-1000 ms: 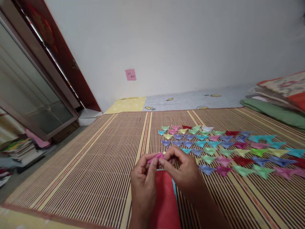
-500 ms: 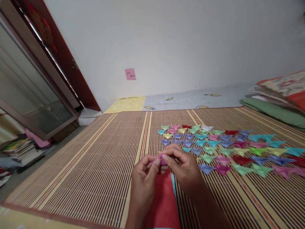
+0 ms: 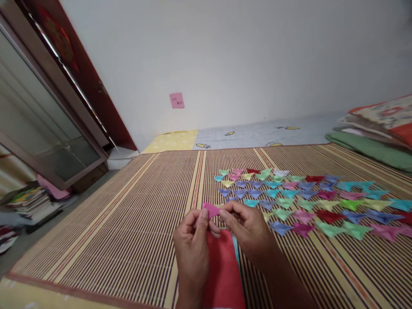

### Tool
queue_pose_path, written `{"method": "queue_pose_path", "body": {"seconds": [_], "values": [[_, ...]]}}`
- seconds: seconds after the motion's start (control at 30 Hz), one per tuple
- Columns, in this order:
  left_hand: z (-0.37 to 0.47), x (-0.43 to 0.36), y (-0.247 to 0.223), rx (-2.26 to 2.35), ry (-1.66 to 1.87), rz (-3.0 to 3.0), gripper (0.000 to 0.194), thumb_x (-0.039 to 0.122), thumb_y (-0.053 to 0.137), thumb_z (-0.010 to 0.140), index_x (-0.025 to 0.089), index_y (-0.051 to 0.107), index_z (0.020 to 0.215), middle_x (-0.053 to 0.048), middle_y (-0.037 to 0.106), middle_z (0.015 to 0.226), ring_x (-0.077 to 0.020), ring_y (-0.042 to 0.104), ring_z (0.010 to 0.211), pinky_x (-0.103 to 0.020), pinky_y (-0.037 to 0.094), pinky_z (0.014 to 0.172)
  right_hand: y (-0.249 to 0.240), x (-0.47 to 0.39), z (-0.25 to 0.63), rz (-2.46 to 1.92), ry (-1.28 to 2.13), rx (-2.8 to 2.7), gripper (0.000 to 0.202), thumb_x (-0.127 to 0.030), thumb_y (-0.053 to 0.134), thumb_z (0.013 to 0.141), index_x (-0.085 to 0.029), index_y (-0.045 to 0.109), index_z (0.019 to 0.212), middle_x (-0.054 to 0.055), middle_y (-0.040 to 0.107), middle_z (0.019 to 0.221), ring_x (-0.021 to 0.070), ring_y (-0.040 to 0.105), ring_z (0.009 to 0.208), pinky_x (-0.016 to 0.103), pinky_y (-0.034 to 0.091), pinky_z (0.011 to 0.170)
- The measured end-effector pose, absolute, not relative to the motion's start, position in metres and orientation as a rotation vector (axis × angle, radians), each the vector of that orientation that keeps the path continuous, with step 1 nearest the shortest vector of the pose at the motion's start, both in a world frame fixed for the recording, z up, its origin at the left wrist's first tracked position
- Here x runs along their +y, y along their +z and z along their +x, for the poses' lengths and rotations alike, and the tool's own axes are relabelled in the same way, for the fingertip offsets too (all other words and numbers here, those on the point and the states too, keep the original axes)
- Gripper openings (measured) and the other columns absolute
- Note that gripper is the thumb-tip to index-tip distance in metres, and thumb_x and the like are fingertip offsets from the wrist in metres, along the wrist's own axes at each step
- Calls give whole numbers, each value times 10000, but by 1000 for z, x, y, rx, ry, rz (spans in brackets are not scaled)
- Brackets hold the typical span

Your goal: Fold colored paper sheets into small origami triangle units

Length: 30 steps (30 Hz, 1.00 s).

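A small folded piece of magenta paper [image 3: 211,210] is held up between my two hands. My left hand [image 3: 194,240] pinches its left side, thumb in front. At its right corner, the thumb and forefinger of my right hand [image 3: 246,225] are closed on it. Below the hands lies a red sheet [image 3: 224,270], with a light blue edge [image 3: 236,246] showing along its right side. Rows of folded paper pieces in many colours spread to the right; a magenta one [image 3: 302,230] and a blue one [image 3: 280,228] lie near my right hand.
A striped bamboo mat [image 3: 128,227] covers the surface. Folded cloths and a green cushion [image 3: 370,150] are stacked at the back right. A pink note [image 3: 177,100] is stuck to the white wall. Books [image 3: 28,201] lie at the far left, below a glass-panelled door [image 3: 41,111].
The magenta paper, mostly covered by fingers before, now shows as a flat triangle. My hands have drawn slightly apart, the left one shifting a little left.
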<state>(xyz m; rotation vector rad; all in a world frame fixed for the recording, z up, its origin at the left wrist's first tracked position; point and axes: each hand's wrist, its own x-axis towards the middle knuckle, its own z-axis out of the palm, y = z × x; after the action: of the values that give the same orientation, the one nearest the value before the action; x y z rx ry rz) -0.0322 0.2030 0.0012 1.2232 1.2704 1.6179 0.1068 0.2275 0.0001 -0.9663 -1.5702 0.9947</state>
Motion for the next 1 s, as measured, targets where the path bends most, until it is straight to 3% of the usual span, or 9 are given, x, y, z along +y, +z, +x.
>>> {"method": "queue_pose_path", "body": {"seconds": [0.27,0.47,0.63,0.73,1.0], "values": [[-30,203,2,1293,1580,1270,336,427,609,965,186,671,740,13,672,571,-133,587,542,-230,457,596,2,228,106,-978,908,-1599,273,-319,518,983,-188,594,756,-41,474,640,126,416,593,272,323,547],[-29,202,-3,1290,1530,1295,453,460,576,979,198,555,609,22,593,509,-130,543,509,-239,435,584,9,224,104,-916,887,-1634,287,-309,542,975,-192,570,715,-55,469,604,107,390,549,262,305,527],[-31,201,4,1178,1446,1397,345,401,586,982,186,617,713,7,648,605,-125,571,574,-227,437,605,5,227,107,-904,860,-1587,307,-330,521,990,-194,565,718,-62,432,592,108,389,541,262,321,528],[-34,201,7,1078,1407,1423,259,352,597,981,183,637,789,10,661,659,-120,595,605,-221,444,613,4,229,111,-884,923,-1555,286,-343,542,986,-191,582,747,-60,451,606,109,415,555,258,344,540],[-37,199,4,1063,1405,1437,297,349,586,993,180,654,759,15,641,616,-130,597,574,-240,462,614,5,227,111,-796,1153,-1512,227,-327,615,945,-188,607,766,-33,550,642,122,497,607,264,395,580]]}}
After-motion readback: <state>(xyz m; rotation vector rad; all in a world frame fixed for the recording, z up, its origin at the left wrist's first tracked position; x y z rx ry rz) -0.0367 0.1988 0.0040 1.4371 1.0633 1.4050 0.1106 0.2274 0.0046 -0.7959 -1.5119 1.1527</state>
